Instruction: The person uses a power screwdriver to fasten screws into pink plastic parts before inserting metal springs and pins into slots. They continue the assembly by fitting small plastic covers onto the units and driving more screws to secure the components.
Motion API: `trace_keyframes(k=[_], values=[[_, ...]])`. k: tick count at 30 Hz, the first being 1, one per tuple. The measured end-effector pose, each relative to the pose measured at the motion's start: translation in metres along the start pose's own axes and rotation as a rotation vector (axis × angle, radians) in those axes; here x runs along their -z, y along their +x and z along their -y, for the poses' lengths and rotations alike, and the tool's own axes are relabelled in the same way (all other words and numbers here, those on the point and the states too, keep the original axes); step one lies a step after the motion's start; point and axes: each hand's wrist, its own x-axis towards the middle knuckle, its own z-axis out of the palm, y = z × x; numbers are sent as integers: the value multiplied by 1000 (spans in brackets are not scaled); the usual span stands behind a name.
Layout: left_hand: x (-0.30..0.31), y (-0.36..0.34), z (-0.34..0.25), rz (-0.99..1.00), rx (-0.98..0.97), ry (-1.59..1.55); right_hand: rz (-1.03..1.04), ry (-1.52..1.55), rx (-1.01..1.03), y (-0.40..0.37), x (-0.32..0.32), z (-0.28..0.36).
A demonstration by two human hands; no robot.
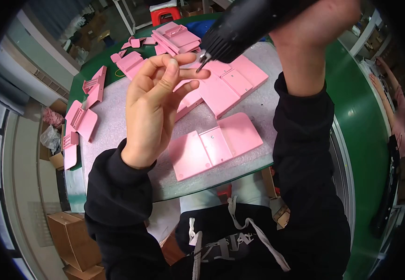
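Observation:
My right hand (316, 23) is closed round a black power drill (246, 30) at the top of the view, its body pointing down and left. The drill's metal bit (203, 59) reaches between the fingertips of my left hand (153, 93), close to or touching them. My left fingers are curled, with the thumb pressed in; any small piece they hold is too small to make out. Below the hands a pink panel (218, 144) with small screws in its middle strip lies on the table. Behind it rests another pink panel assembly (232, 84), partly hidden by my left hand.
More pink parts lie along the left, such as a bracket (81, 119), and a stack of pink panels (176, 37) sits at the back. The table (109, 116) has a foam-like cover. A red stool (165, 15) stands beyond; cardboard boxes (74, 238) are at lower left. Another person's arm (384, 91) shows at right.

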Motion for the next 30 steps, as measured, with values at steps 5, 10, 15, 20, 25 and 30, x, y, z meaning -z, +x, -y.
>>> trace_keyframes(k=[5, 10, 15, 20, 25, 30], values=[[13, 7, 8, 107, -339, 357, 27, 61, 169, 1, 1, 4], [7, 3, 1, 63, -388, 426, 125, 102, 108, 3, 8, 6], [8, 3, 1, 68, -439, 449, 144, 136, 126, 0, 11, 8], [4, -1, -1, 41, -400, 450, 165, 133, 125, -5, 13, 10], [9, -1, 3, 67, -402, 535, 196, 101, 101, -9, 15, 12], [30, -3, -5, 242, -68, 781, 297, 26, -40, -20, 22, 13]])
